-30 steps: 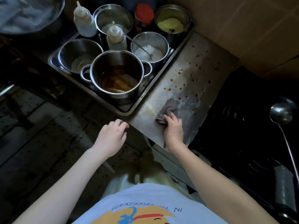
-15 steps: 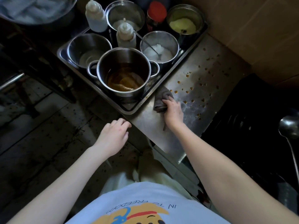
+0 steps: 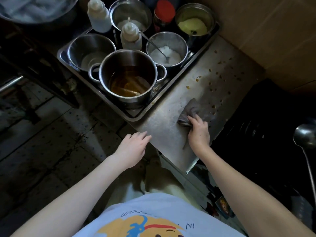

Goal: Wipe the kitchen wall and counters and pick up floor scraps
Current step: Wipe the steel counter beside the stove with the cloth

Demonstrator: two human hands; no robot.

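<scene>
Partway through wiping worktop [image 3: 162, 127]: gripping cloth [image 3: 193, 108] with right hand [image 3: 199, 132], left hand [image 3: 131, 149] open, empty; crumbs [image 3: 213, 89] left toward back edge.

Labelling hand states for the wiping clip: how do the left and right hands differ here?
The left hand holds nothing; the right hand grips the grey cloth. The left hand's fingers lie straight; the right hand's curl over the cloth. The left hand is at the steel counter's front edge; the right hand is further in, near the crumbs. Both are bare.
</scene>
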